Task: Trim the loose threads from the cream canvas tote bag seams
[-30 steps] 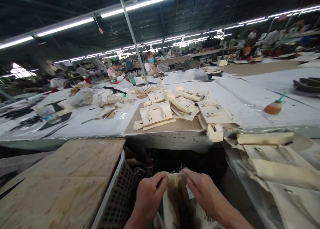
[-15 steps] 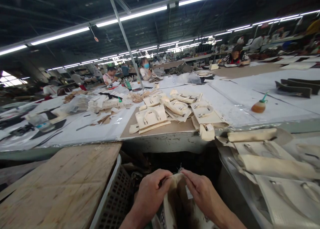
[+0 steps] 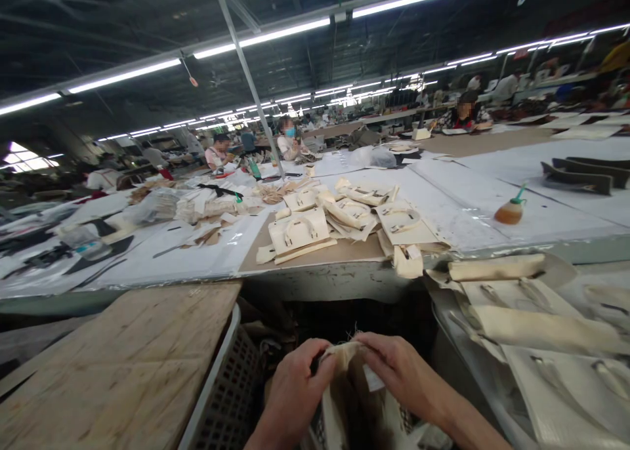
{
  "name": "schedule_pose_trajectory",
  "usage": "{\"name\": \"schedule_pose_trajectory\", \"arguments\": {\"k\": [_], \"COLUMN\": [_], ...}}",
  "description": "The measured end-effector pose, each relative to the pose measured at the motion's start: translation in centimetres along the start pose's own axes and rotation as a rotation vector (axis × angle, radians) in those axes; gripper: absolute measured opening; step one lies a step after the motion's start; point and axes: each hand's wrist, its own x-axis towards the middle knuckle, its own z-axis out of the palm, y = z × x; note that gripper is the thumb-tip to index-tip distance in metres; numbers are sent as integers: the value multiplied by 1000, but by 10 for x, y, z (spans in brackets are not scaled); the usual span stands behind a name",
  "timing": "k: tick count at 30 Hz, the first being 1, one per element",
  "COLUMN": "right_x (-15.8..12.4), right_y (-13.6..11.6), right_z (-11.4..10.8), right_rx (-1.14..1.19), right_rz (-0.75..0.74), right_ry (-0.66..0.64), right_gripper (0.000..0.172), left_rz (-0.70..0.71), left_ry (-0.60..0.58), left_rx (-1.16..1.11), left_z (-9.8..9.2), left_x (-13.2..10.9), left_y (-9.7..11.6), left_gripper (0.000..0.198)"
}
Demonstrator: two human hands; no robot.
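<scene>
Low in front of me, a cream handbag [image 3: 335, 401] is held upright with its top gaping and its dark inside showing. My left hand [image 3: 298, 383] pinches the far left part of its rim between thumb and fingers. On the opposite side, my right hand [image 3: 402, 373] grips the rim, fingertips curled over the edge. A small white label [image 3: 373, 378] hangs inside, under the right fingers. Loose threads stick up from the far edge between the two hands. The bag's lower part lies outside the frame.
Cream bag panels with handles [image 3: 300, 232] lie piled on the worktable [image 3: 472, 201]; more panels [image 3: 556, 384] are stacked at right. A perforated basket [image 3: 224, 378] and brown board [image 3: 113, 365] stand left. A glue bottle [image 3: 509, 210] sits on the table. Several people work beyond.
Both hands have shifted slightly along the bag's rim, the right one reaching further over the edge. The bag's opening looks a little different, and the view has tilted slightly.
</scene>
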Motion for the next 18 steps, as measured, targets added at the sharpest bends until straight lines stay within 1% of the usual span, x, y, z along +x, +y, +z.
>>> {"name": "schedule_pose_trajectory", "arguments": {"k": [1,3,4,6,8,10,12,14,17,18], "right_x": [1,7,12,22,30,33,29,19,-6,-16], "right_y": [-3,-8,-10,-11,-10,-7,-4,0,9,14], "right_z": [-6,-14,-16,-16,-11,-7,-9,-21,-54,-65], "right_rx": [-15,-55,-77,-124,-169,-185,-156,-99,-1,40], "right_rz": [-8,-18,-21,-25,-31,-45,-63,-79,-90,-78], "right_ry": [-29,-96,-135,-210,-258,-263,-248,-227,-172,-124], "right_gripper": [27,29,26,12,18,21,21,23,36,39], "left_rz": [11,53,77,120,134,83,-31,-145,-237,-265], "left_ry": [-2,-3,-7,-34,-72,-99,-69,32,172,203], "left_rx": [-18,-56,-73,-111,-188,-351,-559,-695,-737,-752], "left_z": [2,8,10,11,10,8,9,11,11,10], "left_x": [-3,-8,-9,-11,-11,-9,-6,-1,5,6], "left_y": [1,4,6,11,13,7,-7,-29,-66,-76], "left_gripper": [23,24,24,25,27,31,36,43,50,52]}}
